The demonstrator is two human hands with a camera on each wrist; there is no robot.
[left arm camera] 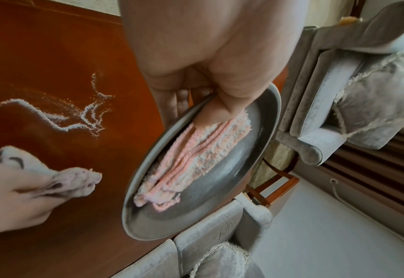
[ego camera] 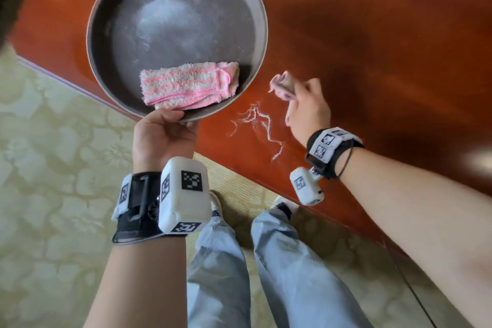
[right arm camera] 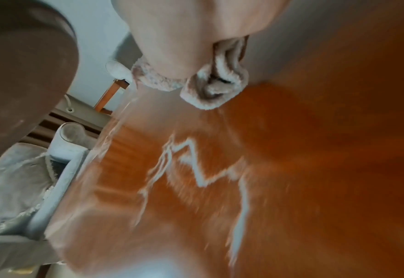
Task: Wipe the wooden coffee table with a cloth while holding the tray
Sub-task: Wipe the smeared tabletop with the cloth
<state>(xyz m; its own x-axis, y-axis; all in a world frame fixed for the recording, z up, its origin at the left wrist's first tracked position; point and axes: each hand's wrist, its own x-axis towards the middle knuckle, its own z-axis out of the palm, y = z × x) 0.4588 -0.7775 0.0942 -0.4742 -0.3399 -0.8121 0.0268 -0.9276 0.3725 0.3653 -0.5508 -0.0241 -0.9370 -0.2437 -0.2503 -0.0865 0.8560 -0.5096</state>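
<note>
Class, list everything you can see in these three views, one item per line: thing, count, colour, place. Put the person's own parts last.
Coffee table: one, reddish-brown wood, across the upper right of the head view.
Tray: one, round, dark grey, held over the table's left part.
Folded cloth: one, pink and white, lying in the tray near its front rim.
Wiping cloth: one, pale pink, bunched in the right hand.
White powder streaks: one patch, white, on the table between tray and right hand.
Armchairs: at least two, grey, beyond the table.
Floor: one, pale green patterned, beside the table.
Wrist camera units: two, white with black markers, one on each wrist.
Left hand: one, grips the tray's front rim.
Right hand: one, holds the wiping cloth.
Legs: two, light blue jeans, beside the table.
</note>
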